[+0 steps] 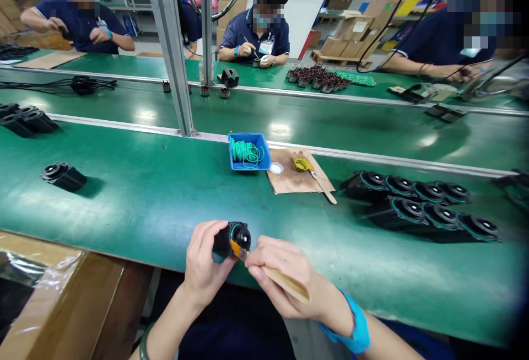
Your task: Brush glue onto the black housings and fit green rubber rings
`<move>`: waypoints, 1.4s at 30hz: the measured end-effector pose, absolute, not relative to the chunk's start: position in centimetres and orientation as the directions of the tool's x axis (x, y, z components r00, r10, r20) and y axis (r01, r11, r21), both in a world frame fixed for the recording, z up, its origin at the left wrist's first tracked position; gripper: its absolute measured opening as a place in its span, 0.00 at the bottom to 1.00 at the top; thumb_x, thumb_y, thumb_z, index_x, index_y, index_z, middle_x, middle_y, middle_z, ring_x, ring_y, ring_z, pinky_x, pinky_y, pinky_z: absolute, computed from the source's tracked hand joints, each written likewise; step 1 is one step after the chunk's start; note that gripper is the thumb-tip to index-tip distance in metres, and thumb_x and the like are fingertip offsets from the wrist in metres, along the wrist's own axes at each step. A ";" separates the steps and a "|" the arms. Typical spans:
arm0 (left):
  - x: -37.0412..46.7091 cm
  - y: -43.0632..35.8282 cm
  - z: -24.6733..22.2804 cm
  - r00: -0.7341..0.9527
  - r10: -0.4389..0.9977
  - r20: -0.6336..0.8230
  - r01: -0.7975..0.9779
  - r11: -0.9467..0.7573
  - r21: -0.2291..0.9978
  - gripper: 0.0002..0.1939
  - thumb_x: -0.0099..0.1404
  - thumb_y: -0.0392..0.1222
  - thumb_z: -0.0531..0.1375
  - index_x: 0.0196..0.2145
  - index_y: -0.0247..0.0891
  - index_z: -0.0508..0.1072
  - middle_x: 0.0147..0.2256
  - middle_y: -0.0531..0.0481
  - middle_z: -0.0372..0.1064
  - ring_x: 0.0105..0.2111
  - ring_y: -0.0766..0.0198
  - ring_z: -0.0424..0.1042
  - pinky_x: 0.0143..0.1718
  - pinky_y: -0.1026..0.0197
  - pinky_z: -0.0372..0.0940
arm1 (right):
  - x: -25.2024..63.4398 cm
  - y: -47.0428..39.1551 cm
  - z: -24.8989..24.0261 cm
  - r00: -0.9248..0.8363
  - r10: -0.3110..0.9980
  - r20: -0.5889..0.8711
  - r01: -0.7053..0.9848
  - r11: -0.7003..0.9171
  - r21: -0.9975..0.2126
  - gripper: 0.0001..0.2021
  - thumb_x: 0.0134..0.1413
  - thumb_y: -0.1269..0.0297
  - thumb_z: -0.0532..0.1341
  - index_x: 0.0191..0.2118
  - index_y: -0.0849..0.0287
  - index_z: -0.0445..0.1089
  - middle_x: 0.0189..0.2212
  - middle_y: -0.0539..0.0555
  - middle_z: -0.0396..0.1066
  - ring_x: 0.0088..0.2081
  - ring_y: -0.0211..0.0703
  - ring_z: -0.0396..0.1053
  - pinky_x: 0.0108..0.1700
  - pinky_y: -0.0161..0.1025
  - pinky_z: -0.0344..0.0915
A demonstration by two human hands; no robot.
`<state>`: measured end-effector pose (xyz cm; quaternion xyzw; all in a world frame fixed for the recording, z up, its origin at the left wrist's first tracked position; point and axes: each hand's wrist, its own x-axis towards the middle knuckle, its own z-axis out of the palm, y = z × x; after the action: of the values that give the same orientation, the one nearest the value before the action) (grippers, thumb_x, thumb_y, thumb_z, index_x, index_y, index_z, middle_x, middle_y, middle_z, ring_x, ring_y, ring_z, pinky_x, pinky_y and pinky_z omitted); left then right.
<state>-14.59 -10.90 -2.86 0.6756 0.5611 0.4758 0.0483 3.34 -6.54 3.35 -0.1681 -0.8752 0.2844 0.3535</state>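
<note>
Near the front edge of the green table, my left hand (206,261) is closed around a black housing (224,237), whose round end with a green ring faces right. My right hand (285,274) grips a brush with a wooden handle (287,284). The brush's orange-yellow bristles (236,248) touch the rim of the housing. Part of the handle is hidden by my fingers. Further back, a second brush (320,180) and a yellow ring-shaped lid (301,165) lie on a piece of brown cardboard (285,183).
A blue bin (249,168) holds green rings. Several black housings (407,208) stand at right, one (64,177) at left. A metal post (171,46) rises behind. Co-workers sit across the conveyor (227,112). A cardboard box (70,299) is at lower left.
</note>
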 end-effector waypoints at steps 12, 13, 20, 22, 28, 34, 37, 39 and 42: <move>-15.3 -10.9 -3.7 -0.255 0.948 0.192 0.349 -0.095 0.932 0.32 0.45 0.33 0.73 0.48 0.40 0.70 0.45 0.46 0.75 0.45 0.53 0.76 0.48 0.51 0.72 | 6.5 -4.2 3.8 -0.681 0.485 0.549 0.047 0.776 -0.628 0.12 0.67 0.66 0.49 0.33 0.56 0.65 0.23 0.52 0.66 0.25 0.42 0.60 0.29 0.40 0.58; -15.3 -10.9 -3.7 -0.248 0.956 0.156 0.306 -0.075 0.949 0.32 0.44 0.31 0.72 0.48 0.39 0.70 0.45 0.45 0.76 0.46 0.53 0.76 0.49 0.51 0.72 | 7.0 -4.0 3.5 -0.609 0.561 0.561 0.046 0.731 -0.681 0.12 0.68 0.65 0.49 0.35 0.56 0.66 0.24 0.52 0.67 0.27 0.42 0.62 0.30 0.40 0.60; -15.7 -10.4 -4.0 0.005 0.998 0.057 0.086 -0.057 0.995 0.37 0.50 0.27 0.68 0.56 0.42 0.64 0.50 0.40 0.74 0.51 0.51 0.75 0.55 0.50 0.69 | 7.7 -4.4 2.0 -0.399 0.828 0.394 0.207 0.500 -0.841 0.10 0.69 0.63 0.50 0.41 0.55 0.69 0.36 0.54 0.75 0.36 0.41 0.72 0.39 0.37 0.68; -15.9 -10.3 -4.2 0.118 0.992 0.051 0.072 -0.060 0.996 0.40 0.54 0.27 0.66 0.61 0.44 0.58 0.54 0.38 0.72 0.53 0.51 0.73 0.56 0.47 0.67 | 7.5 -4.5 2.1 -0.453 0.817 0.358 0.220 0.491 -0.843 0.06 0.66 0.61 0.55 0.42 0.56 0.66 0.41 0.56 0.74 0.42 0.44 0.73 0.45 0.40 0.68; -15.9 -10.0 -4.7 0.199 0.962 0.185 0.330 -0.244 0.912 0.60 0.47 0.35 0.73 0.69 0.47 0.41 0.59 0.34 0.63 0.57 0.43 0.68 0.57 0.38 0.64 | 7.3 -3.8 2.8 -0.681 0.695 0.232 0.186 0.470 -0.863 0.26 0.46 0.53 0.72 0.45 0.55 0.59 0.54 0.60 0.68 0.55 0.52 0.66 0.57 0.48 0.61; -14.4 -9.2 -6.4 0.092 0.955 0.283 0.404 -0.296 0.866 0.56 0.49 0.32 0.68 0.67 0.45 0.41 0.47 0.43 0.72 0.44 0.51 0.77 0.48 0.46 0.72 | 5.4 -3.3 2.3 -0.763 0.563 0.317 0.193 0.667 -0.720 0.31 0.38 0.58 0.76 0.45 0.55 0.61 0.51 0.59 0.70 0.51 0.51 0.68 0.54 0.44 0.62; -14.1 -8.9 -7.2 0.164 0.930 0.329 0.377 -0.367 0.850 0.51 0.54 0.33 0.65 0.68 0.46 0.42 0.51 0.41 0.73 0.49 0.49 0.75 0.50 0.47 0.72 | 4.8 -3.9 1.4 -0.774 0.556 0.303 0.270 0.723 -0.636 0.32 0.37 0.61 0.76 0.47 0.57 0.60 0.49 0.60 0.71 0.50 0.53 0.70 0.53 0.45 0.63; -14.0 -8.7 -7.7 0.215 0.908 0.360 0.366 -0.417 0.832 0.48 0.57 0.35 0.63 0.68 0.46 0.42 0.56 0.39 0.69 0.54 0.48 0.72 0.53 0.47 0.70 | 5.2 -4.5 1.0 -0.743 0.613 0.270 0.372 0.712 -0.595 0.31 0.38 0.62 0.74 0.47 0.57 0.60 0.47 0.60 0.71 0.48 0.54 0.70 0.52 0.45 0.64; -13.7 -8.7 -8.4 0.234 0.880 0.413 0.392 -0.474 0.788 0.45 0.60 0.39 0.62 0.69 0.45 0.44 0.62 0.39 0.61 0.58 0.46 0.68 0.54 0.47 0.70 | 7.3 -5.3 0.8 -0.596 0.756 0.271 0.556 0.632 -0.540 0.28 0.39 0.65 0.72 0.46 0.57 0.60 0.46 0.59 0.70 0.47 0.53 0.70 0.49 0.44 0.65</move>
<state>-13.75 -8.68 -8.39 0.7355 0.4326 0.4428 0.2755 7.33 -5.33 0.81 -0.3770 -0.8697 0.2042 0.2445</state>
